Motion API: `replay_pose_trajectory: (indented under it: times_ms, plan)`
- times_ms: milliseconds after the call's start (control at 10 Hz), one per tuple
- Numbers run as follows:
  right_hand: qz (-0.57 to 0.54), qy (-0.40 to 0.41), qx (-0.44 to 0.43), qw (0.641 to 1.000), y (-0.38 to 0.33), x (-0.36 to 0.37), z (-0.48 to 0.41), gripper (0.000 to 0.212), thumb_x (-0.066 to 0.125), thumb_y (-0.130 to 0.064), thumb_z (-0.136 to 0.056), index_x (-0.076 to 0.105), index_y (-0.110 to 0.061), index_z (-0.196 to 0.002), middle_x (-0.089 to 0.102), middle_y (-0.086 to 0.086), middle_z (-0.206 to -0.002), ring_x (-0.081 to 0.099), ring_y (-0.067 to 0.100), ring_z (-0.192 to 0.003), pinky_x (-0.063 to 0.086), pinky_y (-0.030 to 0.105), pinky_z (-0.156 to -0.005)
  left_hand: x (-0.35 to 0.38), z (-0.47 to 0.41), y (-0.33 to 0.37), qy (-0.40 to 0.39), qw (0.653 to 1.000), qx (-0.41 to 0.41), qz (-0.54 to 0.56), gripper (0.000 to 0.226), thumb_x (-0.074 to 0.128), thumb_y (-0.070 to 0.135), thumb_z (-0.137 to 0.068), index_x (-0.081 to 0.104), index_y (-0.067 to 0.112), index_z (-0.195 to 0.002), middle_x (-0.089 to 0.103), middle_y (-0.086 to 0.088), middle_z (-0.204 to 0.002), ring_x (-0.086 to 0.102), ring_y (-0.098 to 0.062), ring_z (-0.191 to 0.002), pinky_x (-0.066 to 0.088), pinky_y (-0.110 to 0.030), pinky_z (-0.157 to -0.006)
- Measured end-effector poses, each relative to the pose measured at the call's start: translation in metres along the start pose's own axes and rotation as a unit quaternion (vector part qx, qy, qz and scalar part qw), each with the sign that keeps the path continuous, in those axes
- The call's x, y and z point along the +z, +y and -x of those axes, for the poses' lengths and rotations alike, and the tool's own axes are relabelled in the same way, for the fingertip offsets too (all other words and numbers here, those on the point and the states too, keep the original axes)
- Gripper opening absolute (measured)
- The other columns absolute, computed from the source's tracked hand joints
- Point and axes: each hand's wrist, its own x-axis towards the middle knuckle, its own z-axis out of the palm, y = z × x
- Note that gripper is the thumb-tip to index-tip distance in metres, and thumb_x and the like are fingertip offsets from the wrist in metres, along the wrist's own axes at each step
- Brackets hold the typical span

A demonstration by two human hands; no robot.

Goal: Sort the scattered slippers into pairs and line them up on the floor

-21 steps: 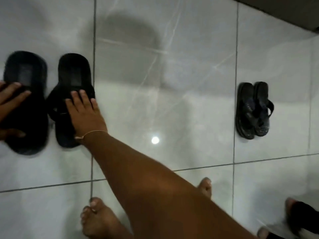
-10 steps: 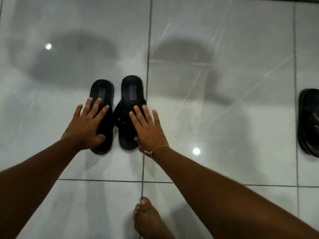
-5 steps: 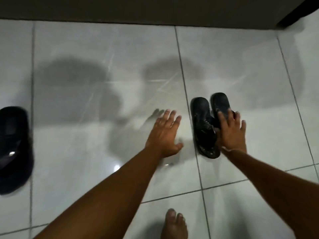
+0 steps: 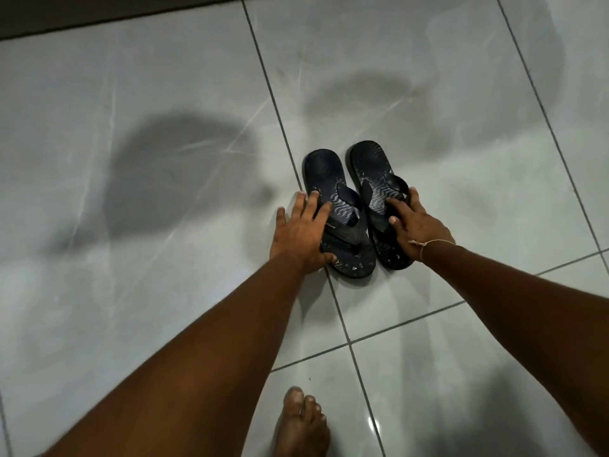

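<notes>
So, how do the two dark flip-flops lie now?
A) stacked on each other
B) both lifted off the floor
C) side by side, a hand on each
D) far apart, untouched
C: the left flip-flop and the right flip-flop lie side by side on the floor, the left hand on one, the right hand on the other.

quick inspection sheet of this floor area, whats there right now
surface: grey tiled floor, glossy, shadowed
job's things: first slipper and second slipper, dark, side by side, straps up
clutter: nothing seen
grippers: left hand lies on first slipper; right hand rests on second slipper's strap
cables: nothing seen
surroundings: bare foot near bottom edge; dark strip along top edge
</notes>
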Motion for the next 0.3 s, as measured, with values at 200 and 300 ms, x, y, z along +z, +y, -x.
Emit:
replay_pose_trajectory:
  times_ms: [200,300]
  plan:
    - [0.033,0.005,0.025,0.999,-0.012,-0.002,0.007,0.055,0.029,-0.046,-0.098,0.011,-0.041,-0.149,-0.006,0.006,-0.163,0.016,0.038,-0.146,0.019,0.069,-0.110,-0.011,0.007,0.004,0.011,1.000,-0.009,0.006,0.116,0.066,0.067,-0.069,-0.005,0.028,-0.151,-0.008,-0.011,-0.164,-0.010,-0.034,-0.150,0.005,-0.059,-0.120]
    - [0.020,0.066,0.020,0.997,-0.030,0.002,0.044,0.063,0.023,-0.051,-0.096,-0.004,-0.034,-0.151,-0.010,0.008,-0.163,0.002,0.036,-0.149,0.011,0.067,-0.113,-0.016,0.050,0.019,0.071,0.993,-0.032,0.085,0.101,0.052,0.065,-0.080,-0.007,0.026,-0.152,-0.009,-0.010,-0.164,-0.013,-0.031,-0.150,0.001,-0.054,-0.119]
